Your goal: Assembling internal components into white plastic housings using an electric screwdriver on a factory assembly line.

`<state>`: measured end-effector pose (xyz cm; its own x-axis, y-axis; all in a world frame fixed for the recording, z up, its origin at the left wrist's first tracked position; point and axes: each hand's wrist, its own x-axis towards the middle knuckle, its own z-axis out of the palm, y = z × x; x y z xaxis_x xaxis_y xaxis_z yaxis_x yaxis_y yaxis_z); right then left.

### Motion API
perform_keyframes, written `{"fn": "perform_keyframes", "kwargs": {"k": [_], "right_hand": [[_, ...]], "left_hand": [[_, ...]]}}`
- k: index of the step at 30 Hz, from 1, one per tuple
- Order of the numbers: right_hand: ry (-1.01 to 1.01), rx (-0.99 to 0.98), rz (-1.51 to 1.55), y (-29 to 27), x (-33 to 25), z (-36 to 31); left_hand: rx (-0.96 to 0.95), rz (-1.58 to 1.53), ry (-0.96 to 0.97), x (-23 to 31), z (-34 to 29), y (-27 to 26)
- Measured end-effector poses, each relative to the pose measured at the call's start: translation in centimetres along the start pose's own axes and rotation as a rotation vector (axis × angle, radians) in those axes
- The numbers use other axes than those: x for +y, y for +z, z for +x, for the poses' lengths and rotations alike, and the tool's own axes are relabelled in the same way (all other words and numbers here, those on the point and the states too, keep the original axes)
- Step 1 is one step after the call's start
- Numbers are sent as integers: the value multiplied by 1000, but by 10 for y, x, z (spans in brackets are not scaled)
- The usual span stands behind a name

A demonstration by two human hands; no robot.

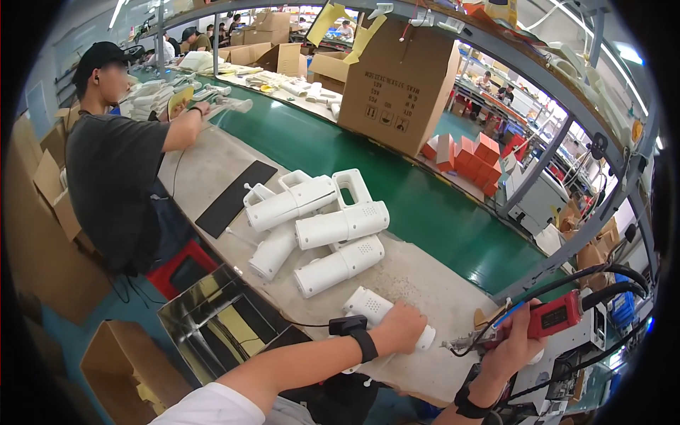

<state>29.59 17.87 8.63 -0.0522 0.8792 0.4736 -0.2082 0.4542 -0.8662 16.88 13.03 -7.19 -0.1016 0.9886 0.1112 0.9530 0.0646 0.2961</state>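
My left hand (402, 327) is closed around a white plastic housing (368, 303) lying on the worktable. The housing is a rounded cylinder with a patch of small vent holes, and my fingers hide part of it. In my right hand (511, 348) is a red power screwdriver (556, 316) with cables at its back end. Its metal tip points left, toward the held housing, with a gap between them. Just beyond my left hand lies a pile of similar white housings (343, 225), several with loop handles.
A black mat (236, 198) lies on the table (432, 280), beside a green conveyor belt (453, 248). Across it stand a large cardboard box (397, 85) and orange boxes (464, 156). At left, a co-worker (117, 170) handles parts. A metal-lined bin (188, 312) and an open carton (117, 354) sit below.
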Motion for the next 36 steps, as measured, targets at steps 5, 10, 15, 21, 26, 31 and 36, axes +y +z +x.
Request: {"fn": "perform_keyframes", "kwargs": {"k": [5,10,15,21,26,31,36], "right_hand": [[48,0,-45,4,-13,0],[-12,66,110,-9,4,8],[-73,30,130,9,8,10],[-36,19,116,10,21,12],[-48,3,146,17,24,12],[-31,-23,175,23,43,13],[-10,-46,113,25,69,8]], "left_hand": [[34,61,-25,5,1,3],[10,-27,-50,11,8,-4],[28,24,-31,1,7,0],[-10,76,-41,13,8,-9],[-34,139,-70,13,6,-11],[-49,142,-66,10,8,-10],[-119,116,-91,11,6,-17]]}}
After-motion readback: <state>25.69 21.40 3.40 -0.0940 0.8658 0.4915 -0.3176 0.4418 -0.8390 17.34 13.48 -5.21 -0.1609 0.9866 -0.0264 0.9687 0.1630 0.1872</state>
